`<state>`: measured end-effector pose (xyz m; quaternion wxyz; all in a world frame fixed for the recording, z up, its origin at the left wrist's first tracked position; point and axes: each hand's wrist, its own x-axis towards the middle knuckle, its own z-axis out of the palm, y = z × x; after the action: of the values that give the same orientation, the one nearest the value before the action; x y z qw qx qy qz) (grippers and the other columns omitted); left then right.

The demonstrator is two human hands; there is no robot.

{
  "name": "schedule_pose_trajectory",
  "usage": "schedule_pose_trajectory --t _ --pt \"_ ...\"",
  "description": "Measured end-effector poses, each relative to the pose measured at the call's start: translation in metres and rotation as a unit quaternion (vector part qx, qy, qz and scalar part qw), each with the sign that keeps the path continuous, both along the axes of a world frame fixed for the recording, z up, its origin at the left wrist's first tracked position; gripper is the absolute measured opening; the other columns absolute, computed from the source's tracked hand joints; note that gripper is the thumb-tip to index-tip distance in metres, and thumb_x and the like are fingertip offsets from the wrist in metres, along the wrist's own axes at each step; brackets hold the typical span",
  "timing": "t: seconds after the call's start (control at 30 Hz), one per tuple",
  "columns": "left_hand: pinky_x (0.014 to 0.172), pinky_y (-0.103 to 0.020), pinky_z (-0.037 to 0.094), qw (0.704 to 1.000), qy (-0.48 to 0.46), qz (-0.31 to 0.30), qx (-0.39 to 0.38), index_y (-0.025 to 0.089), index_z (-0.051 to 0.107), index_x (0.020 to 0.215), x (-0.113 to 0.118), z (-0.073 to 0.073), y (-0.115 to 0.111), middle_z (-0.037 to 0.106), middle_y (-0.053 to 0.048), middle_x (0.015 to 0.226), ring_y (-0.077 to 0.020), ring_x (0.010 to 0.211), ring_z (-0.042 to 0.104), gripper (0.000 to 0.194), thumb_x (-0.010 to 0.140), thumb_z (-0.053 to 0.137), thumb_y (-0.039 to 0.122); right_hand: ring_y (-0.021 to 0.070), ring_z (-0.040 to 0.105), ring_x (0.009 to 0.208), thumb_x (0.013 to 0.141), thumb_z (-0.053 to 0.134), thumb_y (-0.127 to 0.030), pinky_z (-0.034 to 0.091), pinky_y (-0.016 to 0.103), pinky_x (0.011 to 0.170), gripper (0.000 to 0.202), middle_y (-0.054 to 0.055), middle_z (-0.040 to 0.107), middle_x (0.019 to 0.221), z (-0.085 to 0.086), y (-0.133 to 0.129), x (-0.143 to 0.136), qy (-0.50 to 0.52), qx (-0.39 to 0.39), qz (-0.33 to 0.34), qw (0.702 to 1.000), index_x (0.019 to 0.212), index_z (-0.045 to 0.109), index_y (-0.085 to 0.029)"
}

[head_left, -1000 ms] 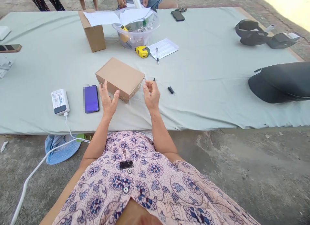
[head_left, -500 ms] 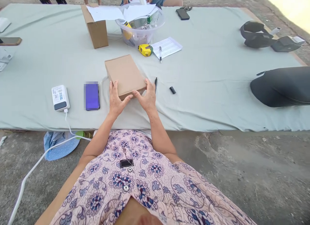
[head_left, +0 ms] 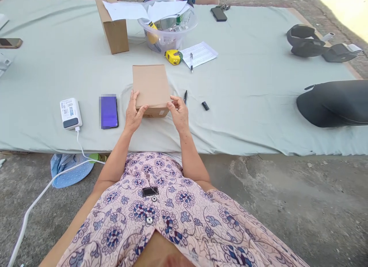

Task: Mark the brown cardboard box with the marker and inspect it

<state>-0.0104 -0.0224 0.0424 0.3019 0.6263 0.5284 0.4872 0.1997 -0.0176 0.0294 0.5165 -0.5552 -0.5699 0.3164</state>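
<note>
A closed brown cardboard box sits on the cloth-covered table in front of me, its front side facing me with some small printing on it. My left hand grips its left side, thumb along the front top edge. On the opposite side, my right hand holds the front right corner between thumb and fingers. Just beyond the right hand lies a black pen, with a small black cap farther right. To the left of the box rests a phone with a purple screen.
A white power bank with a cable lies at left. Behind the box are a yellow tape measure, a paper sheet, a plastic basin and another carton. A black cap with a visor lies right. A person sits across the table.
The box has turned so that its edges run nearly square to me, and its front side shows more. Both hands have shifted along with it, keeping their hold.
</note>
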Motion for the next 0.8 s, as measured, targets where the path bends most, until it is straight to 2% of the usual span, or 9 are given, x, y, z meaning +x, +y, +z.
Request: schedule_pose_trajectory --t 0.13,0.27,0.4,0.57,0.7,0.8 --pt "0.130 -0.046 0.023 1.000 -0.005 0.005 0.003 0.027 0.048 0.149 -0.003 -0.001 0.003 0.034 -0.012 0.168 -0.0297 0.159 0.026 0.088 0.080 0.057 0.081 0.0178 0.065 0.102 0.088 0.050 -0.075 0.056 0.036 0.095 0.063 0.006 0.070 0.114 -0.005 0.001 -0.002 0.043 0.016 0.014 0.999 0.126 0.066 -0.027" --pt "0.129 -0.044 0.024 0.999 -0.030 0.022 0.006 0.026 0.051 0.147 -0.006 -0.001 0.001 0.039 -0.012 0.165 -0.0296 0.157 0.030 0.088 0.079 0.056 0.082 0.0209 0.065 0.114 0.090 0.048 -0.074 0.056 0.040 0.099 0.063 0.009 0.068 0.128 -0.004 0.000 -0.008 0.051 0.037 0.027 0.998 0.132 0.065 -0.029" --pt "0.125 -0.042 0.033 0.996 -0.075 0.039 0.002 0.026 0.052 0.145 -0.009 -0.004 -0.001 0.048 -0.011 0.159 -0.0305 0.152 0.040 0.091 0.076 0.055 0.086 0.0216 0.065 0.117 0.093 0.044 -0.072 0.054 0.042 0.104 0.060 0.007 0.067 0.127 -0.002 0.001 -0.010 0.029 0.082 0.034 0.996 0.132 0.065 -0.032" --pt "0.113 -0.040 0.049 0.981 -0.192 0.021 -0.019 0.028 0.050 0.146 -0.006 -0.010 0.001 0.053 -0.012 0.154 -0.0309 0.144 0.050 0.100 0.071 0.051 0.093 0.0227 0.064 0.115 0.093 0.050 -0.068 0.051 0.047 0.109 0.048 0.006 0.070 0.111 0.009 -0.002 -0.004 0.020 0.176 0.007 0.984 0.114 0.074 -0.031" --pt "0.103 -0.040 0.056 0.952 -0.301 0.000 -0.050 0.027 0.051 0.145 0.003 -0.011 0.001 0.052 -0.014 0.155 -0.0309 0.143 0.052 0.095 0.074 0.053 0.090 0.0244 0.062 0.124 0.094 0.049 -0.067 0.048 0.052 0.115 0.046 0.006 0.068 0.121 0.023 -0.009 -0.001 -0.013 0.213 0.012 0.977 0.110 0.073 -0.033" --pt "0.101 -0.041 0.059 0.940 -0.332 -0.024 -0.077 0.026 0.053 0.143 0.010 -0.016 0.000 0.050 -0.014 0.158 -0.0305 0.143 0.052 0.087 0.082 0.044 0.087 0.0268 0.060 0.131 0.095 0.044 -0.069 0.045 0.057 0.118 0.049 0.006 0.068 0.128 0.031 -0.013 -0.002 -0.029 0.214 0.016 0.976 0.111 0.072 -0.032"
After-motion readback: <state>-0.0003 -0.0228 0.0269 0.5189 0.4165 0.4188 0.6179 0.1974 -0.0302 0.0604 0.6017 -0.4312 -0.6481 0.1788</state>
